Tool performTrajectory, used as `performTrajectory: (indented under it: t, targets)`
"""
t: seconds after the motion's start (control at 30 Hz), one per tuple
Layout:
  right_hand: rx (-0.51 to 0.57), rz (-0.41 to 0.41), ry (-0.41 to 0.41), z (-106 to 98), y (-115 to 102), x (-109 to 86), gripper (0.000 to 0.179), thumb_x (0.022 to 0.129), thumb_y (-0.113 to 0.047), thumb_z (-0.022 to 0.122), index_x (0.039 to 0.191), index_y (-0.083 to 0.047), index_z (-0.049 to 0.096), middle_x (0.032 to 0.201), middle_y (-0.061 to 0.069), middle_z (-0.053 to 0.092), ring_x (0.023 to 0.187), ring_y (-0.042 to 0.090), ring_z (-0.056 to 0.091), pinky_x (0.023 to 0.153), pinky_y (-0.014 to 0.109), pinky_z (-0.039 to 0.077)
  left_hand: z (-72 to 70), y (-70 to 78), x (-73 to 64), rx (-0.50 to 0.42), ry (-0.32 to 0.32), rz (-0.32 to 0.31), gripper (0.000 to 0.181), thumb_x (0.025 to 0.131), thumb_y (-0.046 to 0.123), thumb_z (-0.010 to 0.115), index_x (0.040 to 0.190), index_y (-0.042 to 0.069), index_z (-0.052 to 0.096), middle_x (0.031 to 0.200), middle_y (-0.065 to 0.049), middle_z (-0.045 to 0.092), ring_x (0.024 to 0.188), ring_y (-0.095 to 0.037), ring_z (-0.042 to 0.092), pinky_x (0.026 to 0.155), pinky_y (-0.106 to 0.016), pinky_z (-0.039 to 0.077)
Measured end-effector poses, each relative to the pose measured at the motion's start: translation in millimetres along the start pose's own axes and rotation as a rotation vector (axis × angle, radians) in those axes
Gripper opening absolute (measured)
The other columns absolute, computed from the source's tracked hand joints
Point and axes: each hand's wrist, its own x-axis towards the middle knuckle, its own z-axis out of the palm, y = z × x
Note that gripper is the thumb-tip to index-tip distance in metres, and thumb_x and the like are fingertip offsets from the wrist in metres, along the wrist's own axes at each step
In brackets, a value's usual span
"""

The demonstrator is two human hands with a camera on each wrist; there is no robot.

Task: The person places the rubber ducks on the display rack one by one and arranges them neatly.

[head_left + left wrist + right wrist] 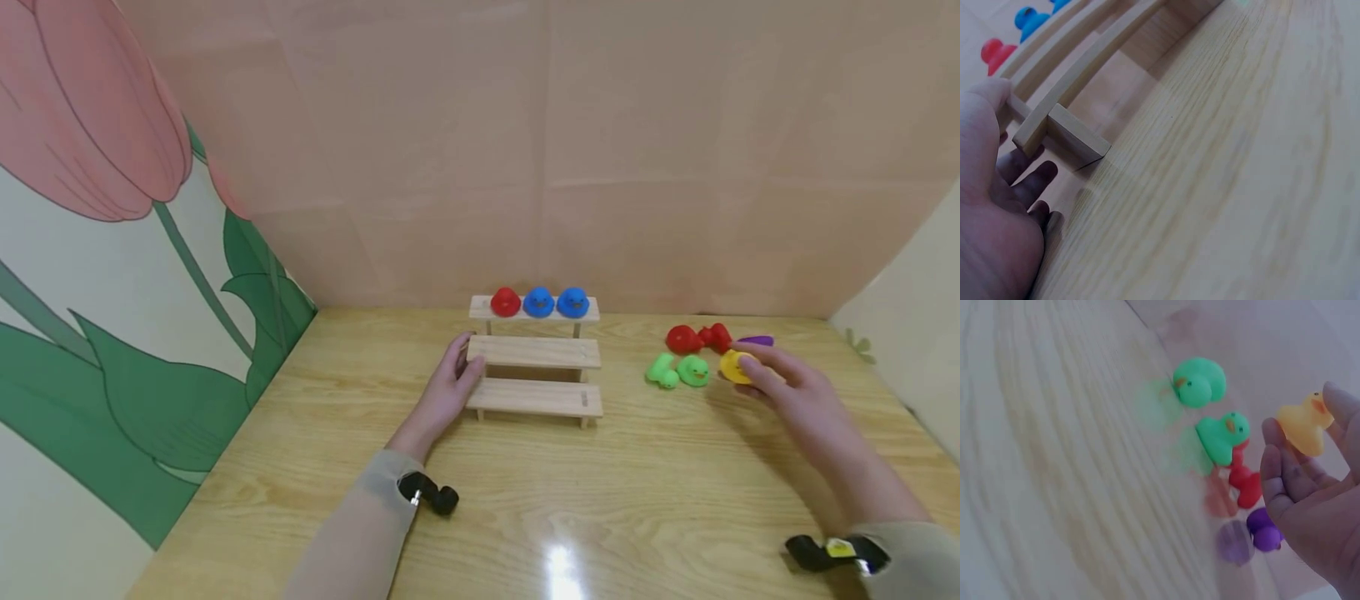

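A three-tier wooden stand (534, 352) is on the table, and my left hand (447, 387) grips the left end of its middle tier. In the left wrist view the thumb lies over the stand's edge, with the fingers around its side. On the top tier sit a red rubber duck (506, 302) and two blue rubber ducks (573, 302), side by side. At the right, my right hand (813, 408) pinches a yellow rubber duck (1300, 425) between thumb and fingers, raised off the table.
Near the right hand lie two green ducks (693, 371), one tipped over, some red ducks (683, 339) and a purple duck (1265, 531), partly hidden by the hand. Behind the table hangs a pinkish cover (540, 167). A wall with a painted tulip (90, 108) borders the left.
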Motion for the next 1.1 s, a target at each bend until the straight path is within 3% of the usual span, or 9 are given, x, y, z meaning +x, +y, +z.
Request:
performTrajectory:
  t: [0.17, 0.33, 0.43, 0.7, 0.93, 1.1]
  targets:
    - [0.055, -0.02, 0.002, 11, -10, -1.5, 0.05, 0.117, -0.03, 0.058, 0.16, -0.004, 0.054, 0.134, -0.008, 0.061, 0.112, 0.0, 0.069, 0.093, 0.016, 0.059, 0.1, 0.9, -0.1, 0.007, 0.001, 0.006, 0.065, 0.118, 0.041, 0.054, 0.173, 0.016, 0.029, 0.169, -0.018, 0.047, 0.154, -0.033, 0.047, 0.128, -0.051, 0.037]
    - [0.127, -0.026, -0.019, 18, -17, -2.4, 0.05, 0.117, -0.029, 0.059, 0.16, -0.006, 0.054, 0.138, -0.006, 0.056, 0.112, -0.001, 0.07, 0.092, 0.016, 0.059, 0.8, 0.2, 0.9, -0.011, 0.002, 0.024, 0.063, 0.119, 0.035, 0.055, 0.173, 0.014, 0.03, 0.167, -0.019, 0.049, 0.152, -0.035, 0.05, 0.126, -0.055, 0.039]
    - [0.113, -0.005, -0.025, 21, -22, -2.7, 0.047, 0.117, -0.032, 0.057, 0.159, -0.01, 0.055, 0.137, -0.006, 0.055, 0.11, -0.001, 0.071, 0.09, 0.014, 0.058, 1.0, -0.4, 1.1, -0.021, 0.004, 0.022, 0.062, 0.119, 0.034, 0.055, 0.173, 0.016, 0.031, 0.166, -0.018, 0.051, 0.151, -0.035, 0.051, 0.126, -0.054, 0.04]
    - [-0.009, 0.04, -0.027, 33, -35, -2.0, 0.058, 0.117, -0.043, 0.054, 0.16, -0.005, 0.054, 0.129, -0.012, 0.062, 0.108, -0.004, 0.071, 0.09, 0.009, 0.055, 0.6, 0.1, 0.2, -0.006, 0.006, 0.008, 0.063, 0.118, 0.036, 0.055, 0.173, 0.017, 0.03, 0.168, -0.02, 0.048, 0.154, -0.035, 0.047, 0.128, -0.054, 0.036]
    - [0.12, -0.064, -0.053, 44, -44, -3.5, 0.042, 0.118, -0.028, 0.056, 0.156, -0.013, 0.059, 0.134, 0.0, 0.06, 0.108, 0.006, 0.074, 0.092, 0.018, 0.06, -0.1, 3.4, -1.2, 0.015, 0.005, -0.01, 0.065, 0.118, 0.041, 0.054, 0.174, 0.018, 0.029, 0.169, -0.018, 0.047, 0.155, -0.033, 0.046, 0.129, -0.05, 0.036]
    - [0.19, -0.115, -0.083, 55, -52, -6.6, 0.042, 0.118, -0.024, 0.056, 0.156, -0.009, 0.06, 0.137, 0.004, 0.061, 0.113, 0.008, 0.072, 0.094, 0.021, 0.06, 0.0, 3.8, -1.1, 0.011, 0.004, -0.01, 0.065, 0.118, 0.042, 0.054, 0.174, 0.018, 0.029, 0.169, -0.018, 0.047, 0.155, -0.032, 0.046, 0.129, -0.049, 0.035]
